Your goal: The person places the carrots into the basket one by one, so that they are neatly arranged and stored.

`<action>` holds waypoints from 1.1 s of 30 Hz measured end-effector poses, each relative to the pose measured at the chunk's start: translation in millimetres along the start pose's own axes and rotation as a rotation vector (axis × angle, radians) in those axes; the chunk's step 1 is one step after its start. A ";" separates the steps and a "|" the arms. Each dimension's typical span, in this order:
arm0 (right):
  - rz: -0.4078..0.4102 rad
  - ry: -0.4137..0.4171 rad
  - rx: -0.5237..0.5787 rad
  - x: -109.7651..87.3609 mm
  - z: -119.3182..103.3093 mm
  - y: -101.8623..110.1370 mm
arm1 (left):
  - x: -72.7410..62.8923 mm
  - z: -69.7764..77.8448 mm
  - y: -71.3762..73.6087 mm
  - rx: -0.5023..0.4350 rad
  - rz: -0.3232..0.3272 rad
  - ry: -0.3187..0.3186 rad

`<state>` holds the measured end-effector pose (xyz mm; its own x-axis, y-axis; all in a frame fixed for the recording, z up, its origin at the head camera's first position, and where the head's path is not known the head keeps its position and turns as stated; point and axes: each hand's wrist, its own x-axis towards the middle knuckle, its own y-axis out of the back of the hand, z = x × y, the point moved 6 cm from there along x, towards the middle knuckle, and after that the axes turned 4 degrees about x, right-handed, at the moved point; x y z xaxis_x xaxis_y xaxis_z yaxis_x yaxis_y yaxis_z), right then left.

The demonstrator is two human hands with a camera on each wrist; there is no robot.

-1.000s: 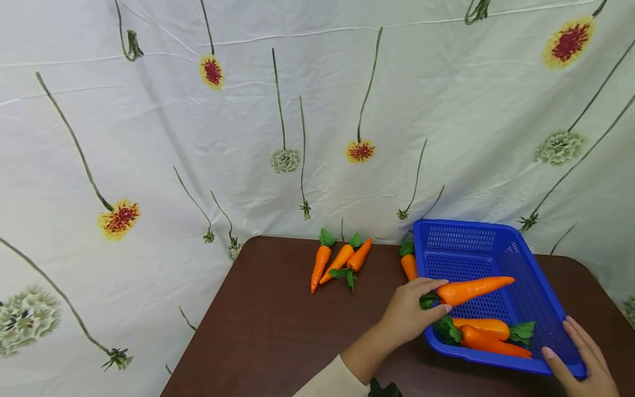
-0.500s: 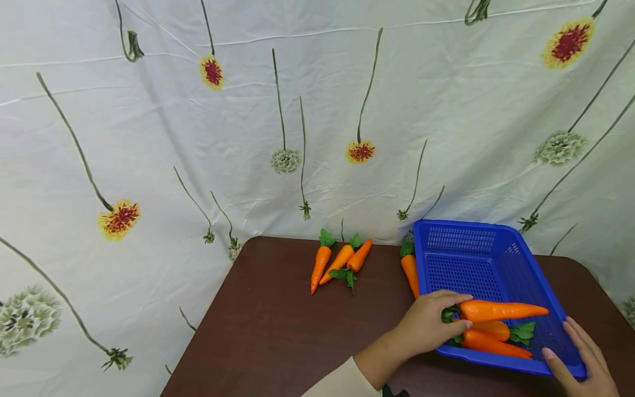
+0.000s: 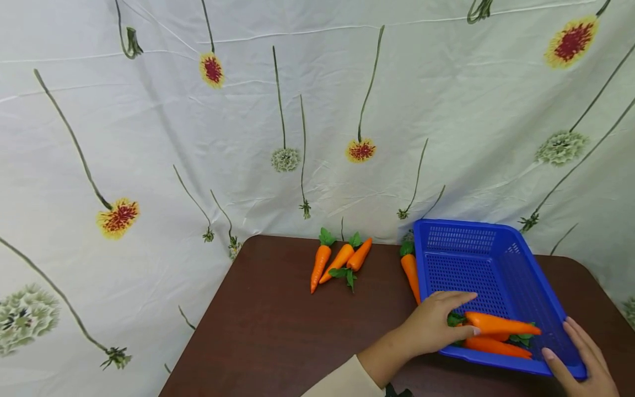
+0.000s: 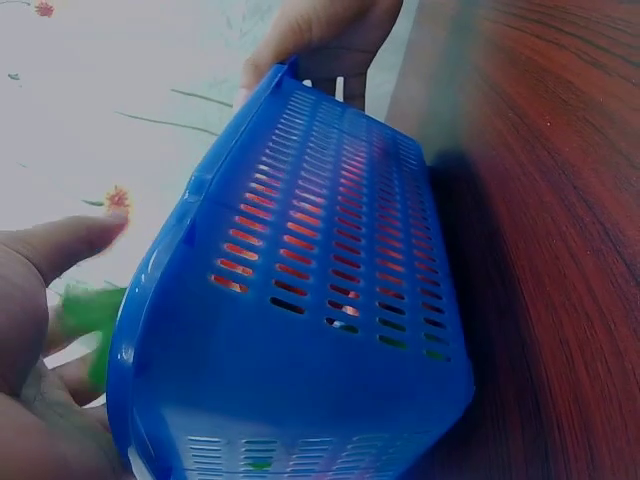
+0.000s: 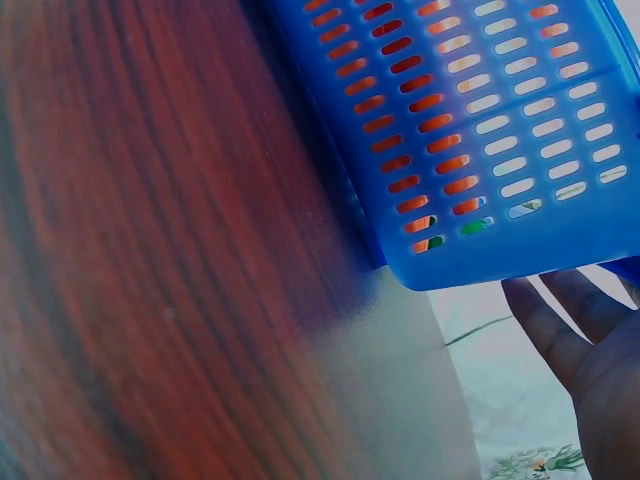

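In the head view my left hand [image 3: 436, 322] reaches over the near left side of a blue plastic basket [image 3: 538, 275], thumb and index finger spread apart. Just beyond its fingertips an orange carrot [image 3: 503, 323] with green leaves lies on other carrots [image 3: 496, 347] in the basket. The left wrist view shows green leaves [image 4: 95, 312] beside the left fingers, inside the rim. My right hand [image 3: 585, 361] holds the basket's near right corner, its thumb over the front rim and its fingers along the right side. Through the basket's slots, the right wrist view shows orange.
Several carrots [image 3: 321, 267] lie grouped at the back of the dark brown table [image 3: 288, 331]. Another carrot [image 3: 410, 273] lies against the basket's left side. A white flowered cloth [image 3: 238, 121] hangs right behind the table.
My left hand has carried the carrot toward the near side of the basket, lowered it onto the others and spread its fingers off it. The right hand has stayed at the corner.
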<state>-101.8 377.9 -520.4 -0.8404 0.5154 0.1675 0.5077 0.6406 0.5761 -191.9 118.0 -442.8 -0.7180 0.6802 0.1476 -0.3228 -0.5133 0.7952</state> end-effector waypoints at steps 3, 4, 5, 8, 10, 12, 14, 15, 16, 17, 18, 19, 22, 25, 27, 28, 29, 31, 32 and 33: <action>0.024 0.002 0.000 -0.7 0.1 0.7 | 0.2 -1.9 1.0 -0.018 0.015 0.016; 0.032 0.004 0.004 -1.0 0.1 0.9 | 0.4 -2.4 1.4 -0.025 0.020 0.018; 0.039 0.006 0.005 -1.0 0.0 1.2 | 0.7 -2.8 1.8 -0.028 0.024 0.018; 0.043 0.015 0.001 -1.3 -0.5 1.7 | 1.0 -4.1 2.2 -0.035 0.023 0.023; 0.040 0.015 0.003 -1.3 -0.5 1.8 | 1.2 -4.9 2.1 -0.046 0.019 0.031; 0.036 0.011 0.006 -1.5 -0.5 1.9 | 0.9 -5.8 2.0 -0.053 0.016 0.038; 0.033 0.005 0.013 -1.7 -0.4 1.8 | 0.8 -6.5 1.9 -0.058 0.013 0.041; 0.032 0.003 0.015 -1.9 -0.5 1.9 | 0.7 -6.5 2.3 -0.070 0.014 0.041; 0.034 0.002 0.016 -2.0 -0.7 2.0 | 0.5 -6.7 2.5 -0.080 0.016 0.039; 0.036 0.003 0.016 -2.0 -1.1 2.1 | 0.4 -6.7 3.1 -0.079 0.020 0.037; 0.038 0.003 0.018 -2.1 -1.3 2.2 | 0.3 -6.7 3.7 -0.080 0.026 0.036; 0.042 0.006 0.019 -2.2 -1.6 2.4 | 0.2 -6.9 4.8 -0.083 0.034 0.037; 0.053 0.019 0.022 -2.4 -2.3 3.3 | -0.1 -8.1 7.9 -0.095 0.069 0.037; 0.057 0.030 0.026 -2.5 -2.4 3.9 | -1.0 -11.9 13.0 -0.127 0.132 0.045; 0.057 0.032 0.026 -2.5 -2.1 3.9 | -2.1 -15.6 17.5 -0.156 0.185 0.059; 0.057 0.032 0.024 -2.4 -2.1 3.8 | -2.6 -17.7 20.2 -0.171 0.214 0.069; 0.057 0.031 0.022 -2.2 -2.0 3.7 | -2.9 -19.9 22.8 -0.186 0.242 0.081; 0.058 0.034 0.019 -2.1 -2.1 3.4 | -3.2 -24.5 28.2 -0.220 0.291 0.107; 0.059 0.035 0.020 -2.1 -2.2 3.4 | -3.3 -27.1 30.5 -0.243 0.313 0.120; 0.059 0.036 0.020 -2.1 -2.2 3.2 | -3.2 -29.8 32.6 -0.262 0.335 0.137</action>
<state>-98.9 377.7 -517.0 -0.8149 0.5322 0.2295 0.5600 0.6209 0.5486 -218.5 83.5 -434.9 -0.8789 0.3874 0.2781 -0.1912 -0.8205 0.5387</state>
